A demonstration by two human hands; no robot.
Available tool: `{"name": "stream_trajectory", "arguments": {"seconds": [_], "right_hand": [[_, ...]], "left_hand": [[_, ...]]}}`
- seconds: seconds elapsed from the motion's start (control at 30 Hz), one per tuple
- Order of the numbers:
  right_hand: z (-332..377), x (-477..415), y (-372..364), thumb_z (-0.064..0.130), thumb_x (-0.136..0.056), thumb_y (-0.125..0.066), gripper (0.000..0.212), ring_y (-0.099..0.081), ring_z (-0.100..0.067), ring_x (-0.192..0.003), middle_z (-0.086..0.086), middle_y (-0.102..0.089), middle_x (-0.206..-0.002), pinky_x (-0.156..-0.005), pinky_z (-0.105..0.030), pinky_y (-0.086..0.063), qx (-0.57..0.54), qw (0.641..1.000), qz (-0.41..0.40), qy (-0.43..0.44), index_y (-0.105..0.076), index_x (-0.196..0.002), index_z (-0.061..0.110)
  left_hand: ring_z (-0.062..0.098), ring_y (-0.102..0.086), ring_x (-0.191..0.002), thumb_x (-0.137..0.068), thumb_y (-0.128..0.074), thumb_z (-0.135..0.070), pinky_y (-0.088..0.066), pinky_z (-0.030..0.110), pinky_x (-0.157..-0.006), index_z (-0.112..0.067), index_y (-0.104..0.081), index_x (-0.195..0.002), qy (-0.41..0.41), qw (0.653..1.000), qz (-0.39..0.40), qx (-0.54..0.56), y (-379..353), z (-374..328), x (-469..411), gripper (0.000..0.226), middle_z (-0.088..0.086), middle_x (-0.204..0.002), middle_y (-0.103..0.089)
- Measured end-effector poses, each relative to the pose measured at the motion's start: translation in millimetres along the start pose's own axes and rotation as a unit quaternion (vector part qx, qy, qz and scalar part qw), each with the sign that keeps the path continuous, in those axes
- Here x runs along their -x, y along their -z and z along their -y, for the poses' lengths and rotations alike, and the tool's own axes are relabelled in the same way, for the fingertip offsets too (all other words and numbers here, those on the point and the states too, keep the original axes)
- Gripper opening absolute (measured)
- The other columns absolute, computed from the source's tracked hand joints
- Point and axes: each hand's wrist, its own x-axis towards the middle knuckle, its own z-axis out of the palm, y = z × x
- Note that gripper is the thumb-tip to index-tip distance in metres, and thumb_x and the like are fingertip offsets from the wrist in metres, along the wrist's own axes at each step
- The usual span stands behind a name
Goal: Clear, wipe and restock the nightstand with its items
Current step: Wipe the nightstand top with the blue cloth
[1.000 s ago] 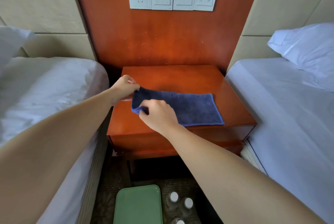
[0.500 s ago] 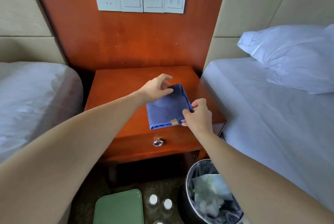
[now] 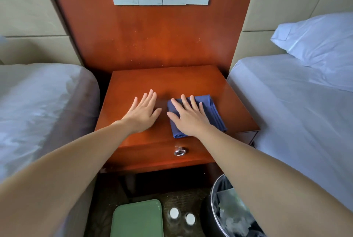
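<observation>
Fingers (image 3: pixel 185 103) of my right hand (image 3: pixel 191 120) lie straight, pressing flat on the folded cloth (image 3: pixel 214 114), gripping nothing; left hand (image 3: pixel 142 114) flat on bare wood beside it. Cloth sits near the front edge of the nightstand (image 3: pixel 172 80), right of middle. Soft, light, likely slides; pinch a folded edge.

- Bare counter (image 3: pixel 168 82) lies past my left hand (image 3: pixel 142 111) and right hand (image 3: pixel 188 118), up to the wood wall (image 3: pixel 152 36).
- The blue cloth (image 3: pixel 214 114) fills the front right part.
- The left bed (image 3: pixel 38 103) and right bed (image 3: pixel 296 112) close in both sides.
- Below, a bin (image 3: pixel 211 200), green tray (image 3: pixel 136 219) and bottles (image 3: pixel 174 213) crowd the floor.
</observation>
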Motion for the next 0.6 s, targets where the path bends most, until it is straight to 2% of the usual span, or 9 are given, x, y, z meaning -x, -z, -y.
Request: {"name": "stream_trajectory", "arguments": {"seconds": [0.07,0.13,0.17,0.2,0.27,0.33,0.43,0.5,0.6], "right_hand": [[1,-21,-9,0.067,-0.096,-0.008,0.067,0.018,-0.027,-0.149,0.000,0.014,-0.163,-0.118,-0.054,0.010,0.010,0.995,0.040,-0.089,0.006,-0.155,0.036],[7,-36,-13,0.069,-0.094,-0.005,0.070,0.020,-0.029,-0.148,-0.001,0.016,-0.163,-0.116,-0.057,0.013,0.013,0.985,0.020,-0.173,0.009,-0.154,0.036],[20,-45,-15,0.068,-0.094,-0.005,0.070,0.020,-0.029,-0.148,-0.001,0.015,-0.163,-0.115,-0.059,0.013,0.017,0.984,0.010,-0.178,0.009,-0.154,0.035],[39,-50,-19,0.067,-0.095,-0.006,0.068,0.019,-0.029,-0.148,-0.001,0.013,-0.163,-0.115,-0.059,0.013,0.018,0.989,0.007,-0.145,0.008,-0.154,0.036],[84,-45,-30,0.063,-0.098,-0.010,0.064,0.016,-0.025,-0.149,0.003,0.009,-0.164,-0.116,-0.057,0.011,0.014,1.000,0.017,0.002,0.004,-0.155,0.037],[111,-26,-39,0.059,-0.100,-0.014,0.060,0.012,-0.020,-0.150,0.007,0.005,-0.164,-0.118,-0.054,0.008,0.027,0.989,0.039,0.140,0.001,-0.154,0.040],[72,-13,-29,0.057,-0.101,-0.015,0.056,0.010,-0.013,-0.150,0.013,0.004,-0.163,-0.119,-0.048,0.006,0.055,0.978,0.043,0.197,0.004,-0.152,0.045],[16,-13,-14,0.059,-0.100,-0.013,0.055,0.011,-0.012,-0.150,0.015,0.007,-0.163,-0.120,-0.049,0.006,0.060,0.991,0.036,0.118,0.006,-0.151,0.049],[-67,-14,7,0.060,-0.099,-0.010,0.055,0.014,-0.018,-0.149,0.012,0.011,-0.163,-0.117,-0.057,0.007,0.051,0.992,0.026,-0.110,0.008,-0.150,0.050]], "left_hand": [[0.016,0.013,-0.150,-0.104,-0.019,-0.046,0.010,0.040,-0.121,-0.017,0.008,-0.156,0.016,0.999,0.012,-0.041,3,35,10,0.065,-0.001,-0.163,0.012],[0.015,0.012,-0.150,-0.104,-0.019,-0.045,0.010,0.038,-0.121,-0.019,0.006,-0.156,0.039,0.998,0.020,-0.046,5,62,20,0.063,-0.003,-0.163,0.010],[0.014,0.011,-0.150,-0.104,-0.020,-0.043,0.010,0.037,-0.121,-0.020,0.004,-0.157,0.050,0.998,0.014,-0.044,6,75,24,0.062,-0.003,-0.164,0.008],[0.014,0.009,-0.150,-0.105,-0.020,-0.041,0.010,0.036,-0.121,-0.021,0.002,-0.157,0.059,0.998,0.007,-0.034,9,84,27,0.060,-0.003,-0.164,0.005],[0.014,0.004,-0.151,-0.106,-0.022,-0.033,0.008,0.033,-0.121,-0.020,-0.003,-0.157,0.085,0.996,-0.015,0.021,14,95,32,0.056,-0.001,-0.164,-0.001],[0.016,0.000,-0.151,-0.106,-0.025,-0.026,0.004,0.031,-0.120,-0.017,-0.009,-0.157,0.110,0.990,-0.029,0.083,16,100,36,0.054,0.002,-0.163,-0.005],[0.017,-0.001,-0.151,-0.106,-0.028,-0.028,0.003,0.033,-0.120,-0.015,-0.014,-0.156,0.096,0.992,-0.040,0.074,12,103,35,0.054,0.004,-0.164,-0.007],[0.017,0.000,-0.151,-0.105,-0.028,-0.032,0.005,0.035,-0.121,-0.016,-0.015,-0.156,0.094,0.993,-0.044,0.057,9,103,33,0.055,0.004,-0.164,-0.006],[0.017,0.007,-0.151,-0.105,-0.026,-0.039,0.009,0.035,-0.120,-0.017,-0.010,-0.157,0.088,0.995,-0.032,0.028,5,104,34,0.059,0.004,-0.164,0.001]]}}
